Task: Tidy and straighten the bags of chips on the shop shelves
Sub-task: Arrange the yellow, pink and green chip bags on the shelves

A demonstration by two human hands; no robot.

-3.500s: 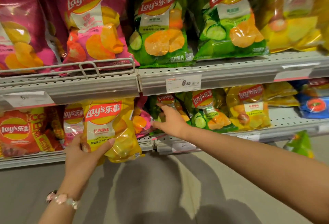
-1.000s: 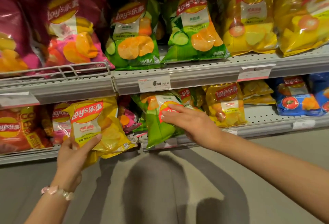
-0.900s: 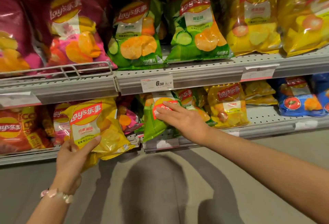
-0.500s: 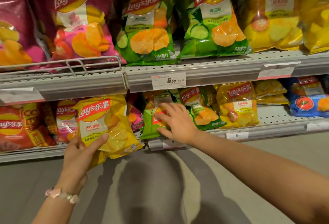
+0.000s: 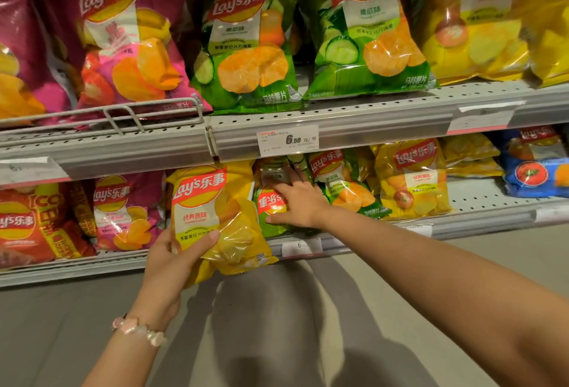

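From the head camera, my left hand gripped the yellow bag off the lower shelf — upright, long axis vertical. My right hand, fingers flat, pressed the upside-down green bag just right of it — the nearer hand for turning it.

Both forearms are seen bare, with no sleeves in view. A bracelet of pale pink and whitish rounded beads is worn on the left wrist, at about seven o'clock in the view.
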